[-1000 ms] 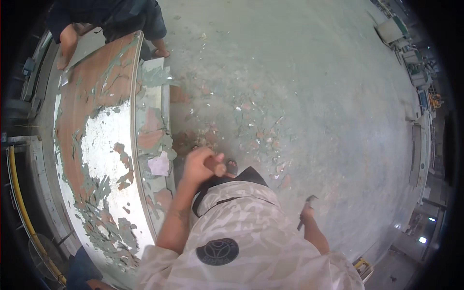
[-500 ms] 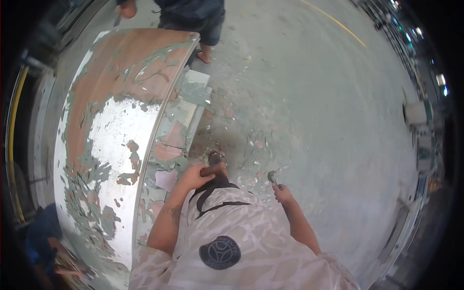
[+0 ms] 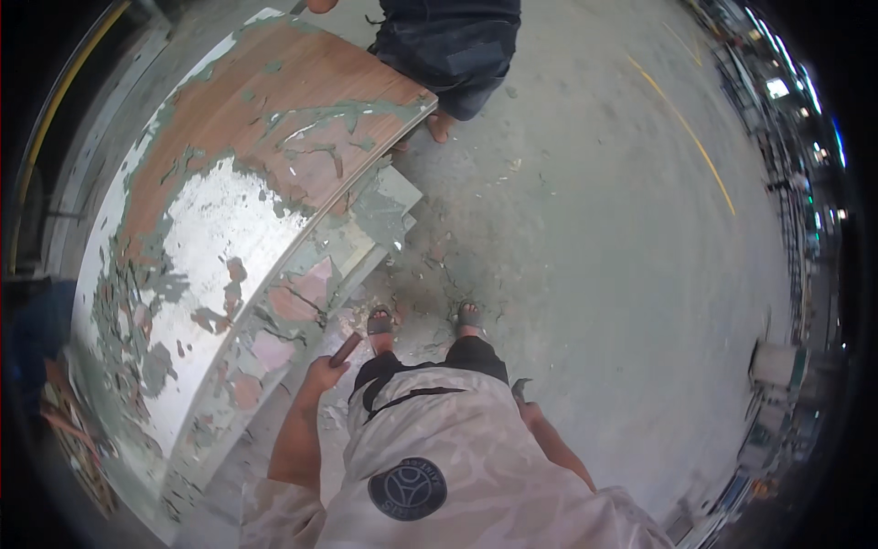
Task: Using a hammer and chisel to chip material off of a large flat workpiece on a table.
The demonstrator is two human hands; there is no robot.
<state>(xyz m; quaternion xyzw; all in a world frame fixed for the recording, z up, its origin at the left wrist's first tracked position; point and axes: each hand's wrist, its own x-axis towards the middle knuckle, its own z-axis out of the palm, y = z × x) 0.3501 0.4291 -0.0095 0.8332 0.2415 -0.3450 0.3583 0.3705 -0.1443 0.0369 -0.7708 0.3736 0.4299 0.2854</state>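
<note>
My left hand [image 3: 324,374] is closed round a tool with a brown wooden handle [image 3: 346,349]; the tool's other end is hidden. Low by my right hip, my right hand [image 3: 530,414] is closed on a hammer, whose grey metal head [image 3: 521,388] shows above the fingers. To my left lies a large panel [image 3: 229,229] with flaking green coating over brown wood-grain and bare white patches. My left hand is beside its near right edge, apart from it. Below that edge, broken green and pink flakes [image 3: 274,349] cover a lower layer.
Another person in dark clothes [image 3: 448,50] stands at the panel's far end. A second person's blue clothing [image 3: 41,339] shows at the far left. Chips lie scattered on the grey floor [image 3: 594,256] round my sandalled feet. A yellow line [image 3: 690,137] crosses the floor; equipment [image 3: 777,366] stands along the right.
My view has turned, and the panel now slants more to the right. Both my hands have dropped closer to my body, still holding their tools. Both my feet now show.
</note>
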